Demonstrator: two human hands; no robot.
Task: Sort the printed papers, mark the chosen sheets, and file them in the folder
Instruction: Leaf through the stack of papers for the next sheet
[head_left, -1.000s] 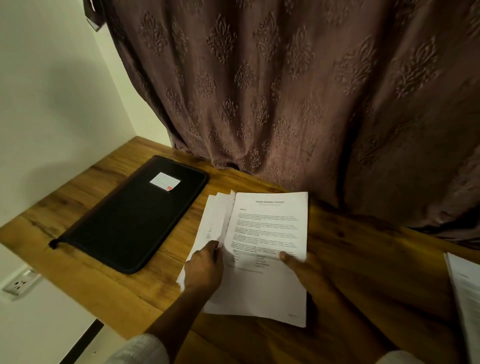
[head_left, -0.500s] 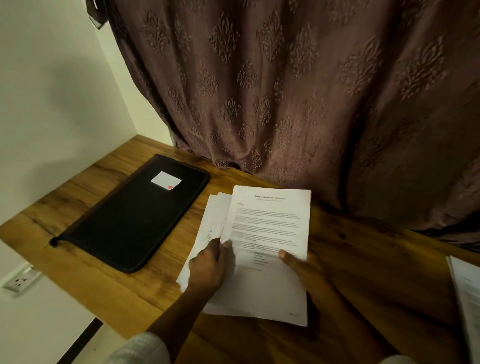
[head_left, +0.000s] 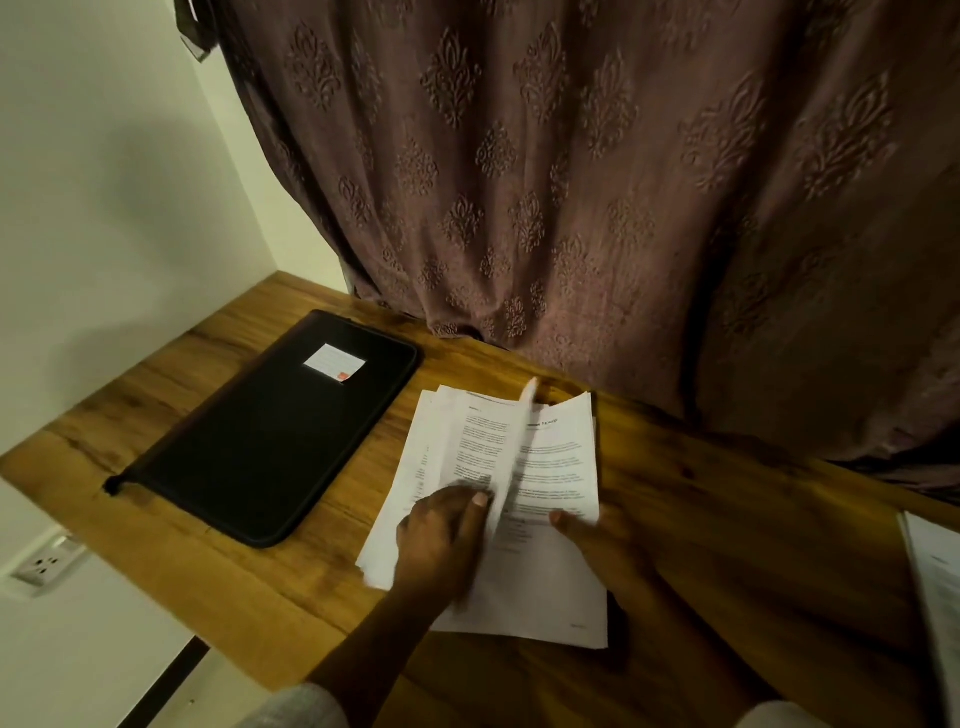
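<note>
1. The left grip is pinching one sheet, holding it raised on edge above the paper stack.
2. The right grip is laying its thumb on the stack's right side; its fingers are hiding from view, so I cannot tell whether it is clasping.
3. The stack is lying on the table, just beside the closed black folder.
4. More papers are lying at the table's right edge, well apart.
</note>
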